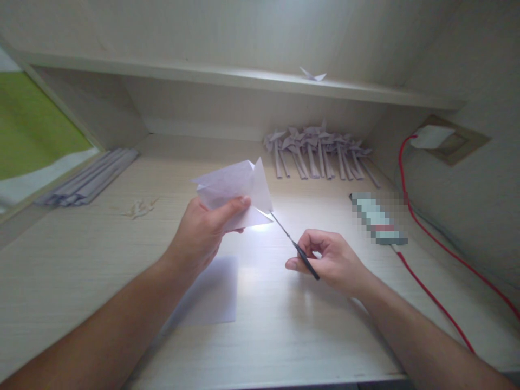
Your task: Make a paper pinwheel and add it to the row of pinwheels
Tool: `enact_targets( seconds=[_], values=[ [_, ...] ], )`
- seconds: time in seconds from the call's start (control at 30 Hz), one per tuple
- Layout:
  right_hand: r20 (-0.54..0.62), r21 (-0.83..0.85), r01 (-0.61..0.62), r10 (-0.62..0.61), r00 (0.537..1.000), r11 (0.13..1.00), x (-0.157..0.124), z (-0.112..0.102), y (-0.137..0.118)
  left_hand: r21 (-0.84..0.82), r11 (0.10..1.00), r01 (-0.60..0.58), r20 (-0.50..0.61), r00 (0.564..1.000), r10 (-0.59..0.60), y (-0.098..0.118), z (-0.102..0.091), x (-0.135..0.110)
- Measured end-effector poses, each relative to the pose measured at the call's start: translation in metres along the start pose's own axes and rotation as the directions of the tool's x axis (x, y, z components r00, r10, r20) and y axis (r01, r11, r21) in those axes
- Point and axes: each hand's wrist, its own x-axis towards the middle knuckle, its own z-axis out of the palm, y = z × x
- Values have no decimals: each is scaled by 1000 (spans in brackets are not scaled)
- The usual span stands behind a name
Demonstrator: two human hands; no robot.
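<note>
My left hand [205, 230] is closed on a folded white paper [235, 189], thumb on top, holding it above the desk. My right hand [325, 259] grips small black-handled scissors [294, 245]. Their blades point up and left, and the tips meet the paper's lower right corner. Under my left forearm a flat white sheet [215, 295] lies on the wooden desk [284, 325].
Several finished paper pinwheels [320, 149] lie at the back right. A bundle of rolled paper sticks [89, 176] rests at the left. Paper scraps [138, 208], a blurred flat object [379, 219] and a red cable [430, 238] also lie about. One folded piece [312, 75] sits on the shelf.
</note>
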Motion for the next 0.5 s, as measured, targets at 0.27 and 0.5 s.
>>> enact_targets(
  seconds=[0.27,0.5],
  values=[
    [79,-60,-73,77,994,996,5,-9,5,39,999,-9,-79,997,12,-5,-5,6],
    [-321,189,141,-74,944,972,14,-17,-17,318,945,73,190,972,-140,-6,-8,6]
  ],
)
